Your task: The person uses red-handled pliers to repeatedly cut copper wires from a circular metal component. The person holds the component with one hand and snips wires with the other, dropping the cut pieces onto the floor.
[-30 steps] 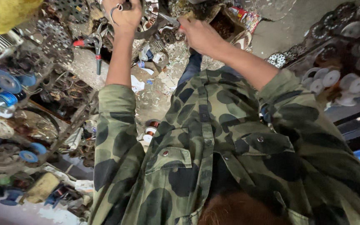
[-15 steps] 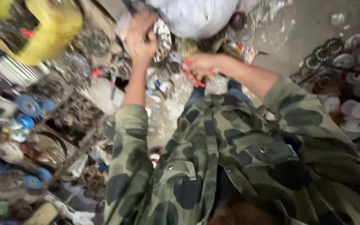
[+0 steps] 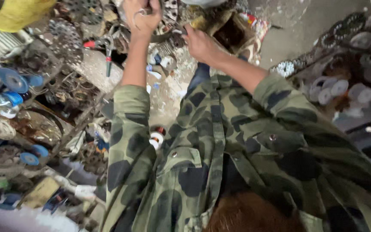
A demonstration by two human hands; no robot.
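Both my arms, in camouflage sleeves, reach forward over a cluttered heap of metal parts. My left hand (image 3: 140,19) is closed around a thin metal ring (image 3: 137,13) with a wire loop showing over its knuckles. My right hand (image 3: 200,43) sits a little lower and to the right. Its fingers curl over a dark curved metal part (image 3: 168,38) that runs between the two hands. A patterned round metal disc (image 3: 170,8) lies just behind the hands. What lies under my palms is hidden.
A rack on the left holds blue wheels (image 3: 13,80), gears and round metal parts. A red-handled tool (image 3: 107,56) lies on a grey slab. There is an open cardboard box (image 3: 237,32) beside my right hand, white rollers (image 3: 336,88) on shelves at right, and a small spool (image 3: 156,138) on the floor.
The view has shifted and the white sack at the top has mostly left the frame. My hands stay raised over the heap, the left still closed on the ring.
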